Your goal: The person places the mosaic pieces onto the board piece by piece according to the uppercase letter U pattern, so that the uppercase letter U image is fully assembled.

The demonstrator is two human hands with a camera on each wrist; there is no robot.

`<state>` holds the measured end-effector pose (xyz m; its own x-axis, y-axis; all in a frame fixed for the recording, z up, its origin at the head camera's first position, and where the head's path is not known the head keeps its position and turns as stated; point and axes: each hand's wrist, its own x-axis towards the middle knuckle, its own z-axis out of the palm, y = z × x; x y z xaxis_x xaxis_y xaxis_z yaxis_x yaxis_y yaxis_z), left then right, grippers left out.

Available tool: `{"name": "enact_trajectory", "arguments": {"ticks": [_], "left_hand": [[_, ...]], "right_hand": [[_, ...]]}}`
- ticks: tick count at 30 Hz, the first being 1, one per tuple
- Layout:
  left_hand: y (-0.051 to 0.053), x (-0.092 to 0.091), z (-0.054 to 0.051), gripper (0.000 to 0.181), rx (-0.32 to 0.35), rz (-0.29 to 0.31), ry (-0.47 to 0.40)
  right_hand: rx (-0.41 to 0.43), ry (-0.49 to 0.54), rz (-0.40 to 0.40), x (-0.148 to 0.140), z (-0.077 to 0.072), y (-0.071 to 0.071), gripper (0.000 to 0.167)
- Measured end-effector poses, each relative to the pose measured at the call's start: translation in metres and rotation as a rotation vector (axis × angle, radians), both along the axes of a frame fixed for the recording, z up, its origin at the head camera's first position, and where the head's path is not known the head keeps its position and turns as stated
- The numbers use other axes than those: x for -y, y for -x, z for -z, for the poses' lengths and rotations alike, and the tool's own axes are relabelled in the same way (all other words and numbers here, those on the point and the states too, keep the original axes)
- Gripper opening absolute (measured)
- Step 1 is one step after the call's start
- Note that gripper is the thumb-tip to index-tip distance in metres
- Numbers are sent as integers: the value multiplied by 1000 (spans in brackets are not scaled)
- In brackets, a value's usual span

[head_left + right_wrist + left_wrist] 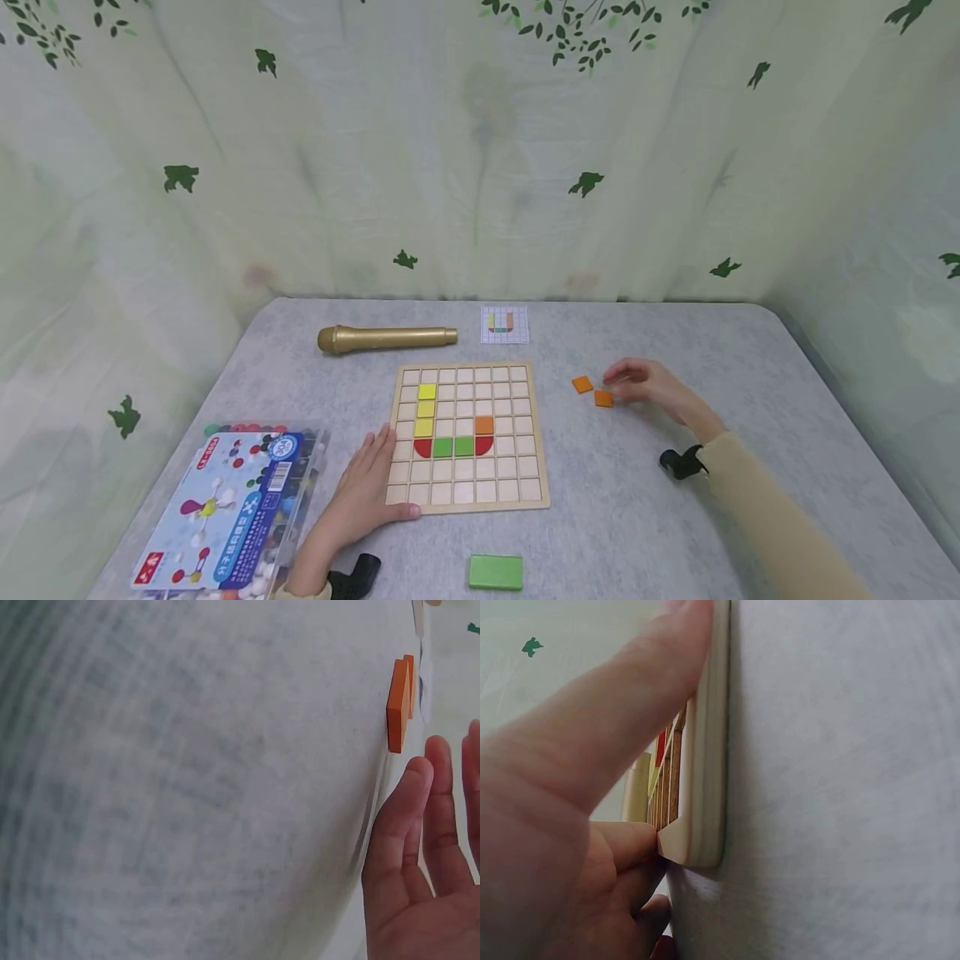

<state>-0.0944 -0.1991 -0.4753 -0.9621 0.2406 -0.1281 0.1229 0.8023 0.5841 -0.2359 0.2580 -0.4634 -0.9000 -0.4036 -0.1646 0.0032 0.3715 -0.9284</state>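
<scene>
My left hand rests at the near left corner of a wooden grid board, its extended fingers along the left edge and its thumb at the front edge. Yellow tiles, green tiles, red rounded tiles and an orange tile lie in the board's squares. To the right of the board, my right hand hovers by two loose orange tiles, one nearer and one farther. The right wrist view shows a gap between its fingertips and the tiles, with nothing held.
A small pattern card and a gold microphone-shaped object lie behind the board. On the left stands a clear box with a blue printed cover. A green block sits near the front edge. A curtain hangs behind the table.
</scene>
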Motion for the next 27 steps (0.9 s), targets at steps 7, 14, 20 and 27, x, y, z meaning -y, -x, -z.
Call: {"name": "enact_trajectory", "arguments": {"ticks": [7,14,20,27], "left_hand": [[1,-1,1,121,-1,-5,3],[0,-1,0,122,-12,-8,3],[0,-1,2,122,-6,-9,10],[0,-1,1,123,-2,-13,12]], "right_hand": [[-69,-59,-30,6,3,0,24],[-88,-150,-28,15,2,2,23],[-133,-265,-22,22,1,3,24],[-158,-252,-32,25,-1,2,24]]}}
